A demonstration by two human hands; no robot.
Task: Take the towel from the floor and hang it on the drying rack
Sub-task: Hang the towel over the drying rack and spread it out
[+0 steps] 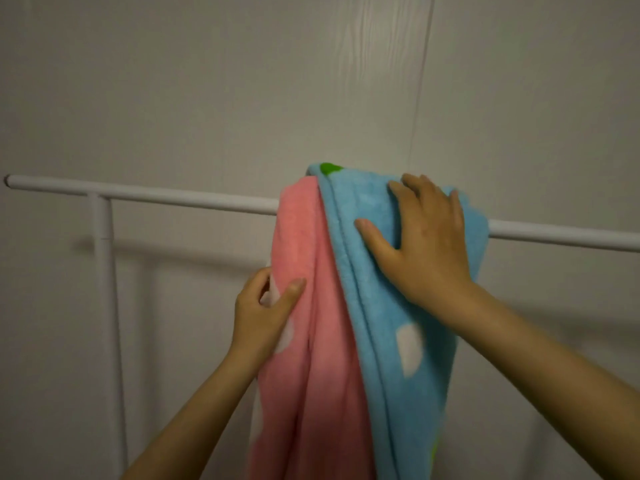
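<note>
A fluffy towel [325,341], pink on the left and blue with white and green spots on the right, hangs bunched over the white top bar of the drying rack [173,196]. My left hand [263,317] pinches the pink edge from the left, thumb in front and fingers behind the cloth. My right hand [426,240] lies flat with fingers spread on the blue part, just where it crosses the bar. The towel's lower end runs out of view at the bottom.
The rack's white upright post [107,306] stands at the left, under the bar. A pale panelled wall [242,81] is close behind the rack. The bar continues bare to the right edge [571,237].
</note>
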